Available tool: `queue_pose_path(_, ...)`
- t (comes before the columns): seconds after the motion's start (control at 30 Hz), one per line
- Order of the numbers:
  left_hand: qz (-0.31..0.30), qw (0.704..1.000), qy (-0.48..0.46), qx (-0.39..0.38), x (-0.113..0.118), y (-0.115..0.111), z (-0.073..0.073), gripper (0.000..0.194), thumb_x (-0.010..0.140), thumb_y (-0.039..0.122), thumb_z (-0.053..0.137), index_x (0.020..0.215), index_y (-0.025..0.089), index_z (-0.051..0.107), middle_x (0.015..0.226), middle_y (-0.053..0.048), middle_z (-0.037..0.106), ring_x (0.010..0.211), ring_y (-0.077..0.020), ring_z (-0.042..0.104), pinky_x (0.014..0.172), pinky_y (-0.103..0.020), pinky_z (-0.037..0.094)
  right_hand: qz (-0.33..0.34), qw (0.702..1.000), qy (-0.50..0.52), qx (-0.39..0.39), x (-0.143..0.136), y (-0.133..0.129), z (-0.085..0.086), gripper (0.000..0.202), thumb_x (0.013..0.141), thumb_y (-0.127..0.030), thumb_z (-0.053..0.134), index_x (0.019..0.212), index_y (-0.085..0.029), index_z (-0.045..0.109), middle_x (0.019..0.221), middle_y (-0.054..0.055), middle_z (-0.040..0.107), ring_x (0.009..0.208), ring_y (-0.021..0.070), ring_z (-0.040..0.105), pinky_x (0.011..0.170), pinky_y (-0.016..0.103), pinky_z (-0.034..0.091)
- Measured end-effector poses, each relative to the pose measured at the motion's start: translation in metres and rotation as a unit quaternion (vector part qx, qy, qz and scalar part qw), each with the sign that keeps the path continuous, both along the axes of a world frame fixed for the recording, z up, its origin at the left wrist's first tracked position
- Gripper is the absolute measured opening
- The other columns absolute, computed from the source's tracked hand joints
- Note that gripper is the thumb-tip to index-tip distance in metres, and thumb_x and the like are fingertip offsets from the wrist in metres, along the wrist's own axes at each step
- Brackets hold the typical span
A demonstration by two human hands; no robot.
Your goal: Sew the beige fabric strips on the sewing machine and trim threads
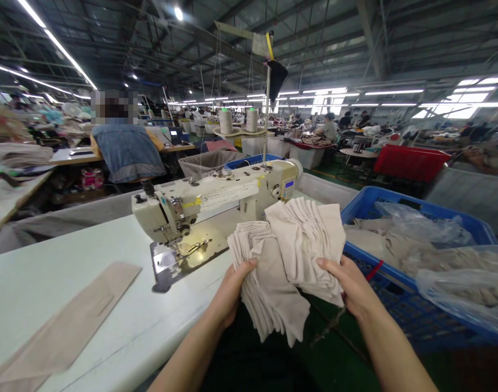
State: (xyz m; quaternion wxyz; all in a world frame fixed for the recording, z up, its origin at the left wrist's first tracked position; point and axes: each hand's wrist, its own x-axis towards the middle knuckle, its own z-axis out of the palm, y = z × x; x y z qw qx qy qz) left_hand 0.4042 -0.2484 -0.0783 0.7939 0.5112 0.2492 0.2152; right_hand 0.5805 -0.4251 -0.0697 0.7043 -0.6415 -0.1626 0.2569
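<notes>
My left hand (232, 288) grips a stack of beige fabric pieces (269, 277), thumb on top and fingers underneath. Another stack of beige fabric pieces (308, 245) is pinched in my right hand (352, 283) along its right side. Both bundles fan out in layers and touch each other in front of my body, over the table's right edge. Just beyond them stands a cream sewing machine (220, 190), its needle area to the left. A long folded beige cloth piece (73, 326) lies flat on the pale table (159, 321).
On my right stands a blue plastic crate (395, 283) with beige fabric and clear plastic bags. Two thread cones (252, 120) sit on a stand behind the machine. A person in a denim vest (126, 152) sits at far left. Farther back is a red bin (412, 166).
</notes>
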Motion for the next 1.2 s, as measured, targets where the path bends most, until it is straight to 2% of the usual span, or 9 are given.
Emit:
queue_pose_path(0.17, -0.011, 1.000, -0.010, 0.013, 0.000, -0.001, 0.004, 0.058, 0.083, 0.043, 0.068, 0.132, 0.013, 0.060, 0.125, -0.014, 0.070, 0.124, -0.0329, 0.060, 0.115, -0.047, 0.038, 0.004, 0.999, -0.040, -0.018, -0.001, -0.003, 0.006, 0.057, 0.059, -0.046, 0.085, 0.105, -0.014, 0.076, 0.104, 0.014, 0.078, 0.103, 0.0359, 0.070, 0.096, 0.050, 0.051)
queue_pose_path(0.33, 0.027, 0.996, 0.016, 0.089, 0.004, -0.008, 0.006, 0.053, 0.079, 0.041, 0.071, 0.123, 0.013, 0.065, 0.120, -0.013, 0.071, 0.124, -0.0354, 0.058, 0.111, -0.047, 0.040, 0.017, 0.979, -0.191, -0.072, -0.010, -0.003, 0.014, 0.048, 0.068, -0.047, 0.078, 0.103, -0.015, 0.075, 0.106, 0.011, 0.077, 0.100, 0.0333, 0.070, 0.089, 0.045, 0.054)
queue_pose_path(0.43, 0.050, 0.981, 0.052, 0.178, 0.010, -0.016, 0.005, 0.050, 0.076, 0.038, 0.073, 0.119, 0.014, 0.066, 0.116, -0.012, 0.071, 0.116, -0.0351, 0.061, 0.104, -0.046, 0.044, 0.003, 0.952, -0.269, -0.143, -0.024, 0.002, 0.019, 0.049, 0.074, -0.051, 0.074, 0.110, -0.019, 0.071, 0.106, 0.010, 0.077, 0.098, 0.0312, 0.071, 0.084, 0.041, 0.054)
queue_pose_path(0.57, 0.075, 0.953, 0.071, 0.284, 0.017, -0.026, 0.001, 0.047, 0.074, 0.033, 0.074, 0.115, 0.015, 0.066, 0.114, -0.012, 0.070, 0.111, -0.0329, 0.061, 0.101, -0.043, 0.044, -0.039, 0.884, -0.359, -0.298, -0.046, 0.012, 0.022, 0.054, 0.072, -0.056, 0.074, 0.114, -0.024, 0.064, 0.098, 0.008, 0.076, 0.088, 0.0319, 0.072, 0.071, 0.036, 0.050)
queue_pose_path(0.67, 0.085, 0.929, 0.092, 0.347, 0.017, -0.030, -0.006, 0.040, 0.076, 0.033, 0.071, 0.112, 0.016, 0.064, 0.110, -0.010, 0.068, 0.108, -0.0317, 0.060, 0.098, -0.043, 0.044, -0.064, 0.849, -0.395, -0.344, -0.057, 0.016, 0.015, 0.039, 0.078, -0.047, 0.070, 0.108, -0.024, 0.061, 0.088, 0.006, 0.075, 0.080, 0.0303, 0.073, 0.062, 0.032, 0.044)
queue_pose_path(0.77, 0.071, 0.905, 0.116, 0.404, 0.015, -0.031, -0.014, 0.034, 0.080, 0.035, 0.067, 0.108, 0.017, 0.063, 0.105, -0.010, 0.066, 0.103, -0.0314, 0.060, 0.093, -0.042, 0.045, -0.071, 0.834, -0.406, -0.366, -0.062, 0.019, 0.006, 0.024, 0.082, -0.035, 0.063, 0.103, -0.024, 0.058, 0.085, 0.004, 0.075, 0.075, 0.0275, 0.073, 0.058, 0.030, 0.040)
queue_pose_path(1.0, 0.057, 0.869, 0.142, 0.470, 0.011, -0.033, -0.006, 0.026, 0.078, 0.034, 0.064, 0.100, 0.019, 0.064, 0.106, -0.011, 0.064, 0.104, -0.0327, 0.059, 0.095, -0.044, 0.045, -0.063, 0.874, -0.350, -0.332, -0.058, 0.023, -0.010, 0.029, 0.081, -0.032, 0.062, 0.108, -0.022, 0.060, 0.094, 0.008, 0.076, 0.087, 0.0308, 0.073, 0.067, 0.032, 0.047)
queue_pose_path(1.07, 0.058, 0.868, 0.143, 0.471, 0.013, -0.031, -0.004, 0.026, 0.076, 0.033, 0.064, 0.099, 0.020, 0.065, 0.106, -0.010, 0.065, 0.105, -0.0333, 0.059, 0.095, -0.044, 0.045, -0.076, 0.901, -0.323, -0.278, -0.051, 0.024, -0.016, 0.031, 0.080, -0.028, 0.060, 0.110, -0.020, 0.063, 0.100, 0.010, 0.076, 0.095, 0.0315, 0.072, 0.075, 0.035, 0.051)
queue_pose_path(1.2, 0.062, 0.888, 0.152, 0.429, 0.013, -0.019, -0.005, 0.026, 0.073, 0.035, 0.065, 0.093, 0.019, 0.066, 0.094, -0.008, 0.068, 0.096, -0.0331, 0.063, 0.091, -0.044, 0.048, -0.091, 0.970, -0.206, -0.095, -0.033, 0.023, -0.033, 0.040, 0.070, -0.027, 0.069, 0.109, -0.017, 0.071, 0.108, 0.010, 0.077, 0.103, 0.0309, 0.071, 0.089, 0.039, 0.054)
